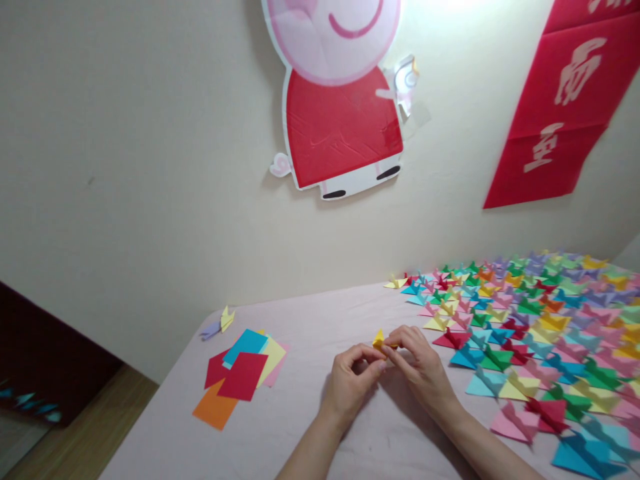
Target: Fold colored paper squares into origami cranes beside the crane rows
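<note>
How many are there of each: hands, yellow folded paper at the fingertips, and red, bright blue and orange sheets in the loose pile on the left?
Hands: 2 (left hand, right hand)
Yellow folded paper: 1
Red sheets: 2
Bright blue sheet: 1
Orange sheet: 1
Total: 7

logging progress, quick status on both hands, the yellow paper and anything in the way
Right hand pinching yellow paper, folded small. Left hand close at it, contact unclear. Nothing seen in the way; paper birds right, loose sheets left, both apart from hands.
</note>
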Motion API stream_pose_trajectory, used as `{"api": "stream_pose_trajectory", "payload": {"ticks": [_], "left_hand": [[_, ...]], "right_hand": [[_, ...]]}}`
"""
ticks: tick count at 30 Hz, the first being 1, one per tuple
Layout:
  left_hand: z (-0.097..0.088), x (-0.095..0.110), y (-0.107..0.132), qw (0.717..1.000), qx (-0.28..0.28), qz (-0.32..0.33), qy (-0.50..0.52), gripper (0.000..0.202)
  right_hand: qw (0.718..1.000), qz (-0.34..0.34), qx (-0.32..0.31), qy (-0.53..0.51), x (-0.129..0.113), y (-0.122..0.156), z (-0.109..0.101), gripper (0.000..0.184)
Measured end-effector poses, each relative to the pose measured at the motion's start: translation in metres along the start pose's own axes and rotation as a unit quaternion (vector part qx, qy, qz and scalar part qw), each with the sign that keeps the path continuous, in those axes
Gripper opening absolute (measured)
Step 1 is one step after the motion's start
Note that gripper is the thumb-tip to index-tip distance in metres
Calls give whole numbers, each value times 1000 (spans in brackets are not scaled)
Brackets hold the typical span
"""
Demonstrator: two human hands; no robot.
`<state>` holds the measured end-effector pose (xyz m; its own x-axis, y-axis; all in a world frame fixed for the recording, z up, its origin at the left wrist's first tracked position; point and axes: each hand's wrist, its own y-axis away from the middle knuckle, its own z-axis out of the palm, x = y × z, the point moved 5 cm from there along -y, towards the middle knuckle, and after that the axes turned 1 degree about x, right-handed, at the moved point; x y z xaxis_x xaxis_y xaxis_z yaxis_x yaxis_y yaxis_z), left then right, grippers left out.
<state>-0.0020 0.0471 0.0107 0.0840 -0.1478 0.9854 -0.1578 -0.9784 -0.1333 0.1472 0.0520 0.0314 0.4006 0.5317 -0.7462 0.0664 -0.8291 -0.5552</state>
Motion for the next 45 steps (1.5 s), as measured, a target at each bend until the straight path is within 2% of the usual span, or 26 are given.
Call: {"api": "stream_pose_trajectory", "payload": {"ticks": [10, 15, 22, 28, 33, 35, 37, 39, 41, 45], "left_hand": [[0, 4, 2, 998, -17, -2, 56, 28], [1, 5, 1, 998, -25, 14, 52, 24], [-1, 0, 2, 1000, -12, -12, 22, 20], [-1, -1, 3, 999, 1, -17, 40, 19], [1, 0, 3, 999, -10, -26, 45, 35], [-2, 0, 2, 998, 2, -18, 58, 47], [-9, -1, 0, 997, 42, -7, 66, 53], [-17, 0, -1, 994, 97, 7, 52, 48], [-22, 2, -2, 992, 126, 19, 23, 43], [-19, 6, -5, 997, 82, 15, 2, 43]], "right_hand": [[1000, -10, 11, 12, 1, 1, -1, 31], [1000, -21, 10, 12, -2, 1, -2, 27], [998, -48, -15, 27, -6, 2, 2, 23], [997, -53, -35, 35, -8, 3, 5, 21], [999, -35, -16, 28, -4, 1, 2, 25], [999, -22, -4, 25, -1, 0, 0, 25], [1000, -13, -6, 25, 1, 0, 0, 23], [999, -14, -21, 24, 1, 0, 2, 21], [999, -20, -37, 18, -1, 1, 5, 19], [998, -21, -56, 5, -4, 2, 9, 15]]}}
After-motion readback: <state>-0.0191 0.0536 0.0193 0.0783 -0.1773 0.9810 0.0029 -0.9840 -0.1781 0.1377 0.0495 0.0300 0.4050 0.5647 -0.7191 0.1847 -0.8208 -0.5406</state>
